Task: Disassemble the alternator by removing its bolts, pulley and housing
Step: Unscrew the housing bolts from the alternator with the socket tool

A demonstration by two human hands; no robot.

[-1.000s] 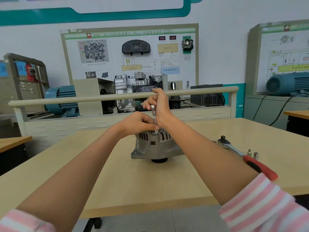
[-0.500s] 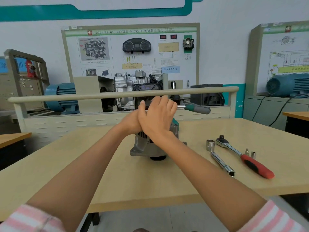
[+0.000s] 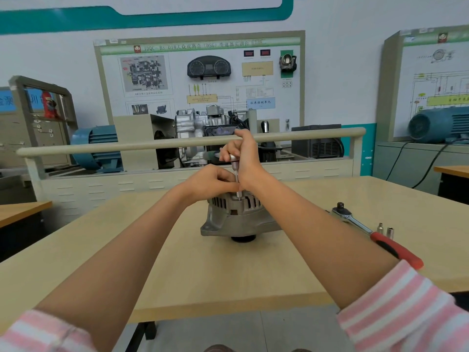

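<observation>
Standing on its pulley end near the middle of the surface point(image 3: 177, 270), the alternator point(image 3: 236, 219) presents its slotted rear housing upward, which puts the bolt heads where a tool can come straight down on them. The right hand point(image 3: 243, 158) is closed round the head of a small ratchet point(image 3: 233, 158) whose green handle pokes out to the left, and a slim extension point(image 3: 237, 184) runs down from it to a bolt at the housing's top edge. The left hand point(image 3: 210, 182) curls its fingers round that shaft low down — probably to keep the socket seated and upright while the right hand turns. A larger red-handled ratchet point(image 3: 375, 232) and two loose sockets point(image 3: 384, 229) lie off to the right (within easy reach for the heavier fasteners, I would guess) — well apart from the work.
</observation>
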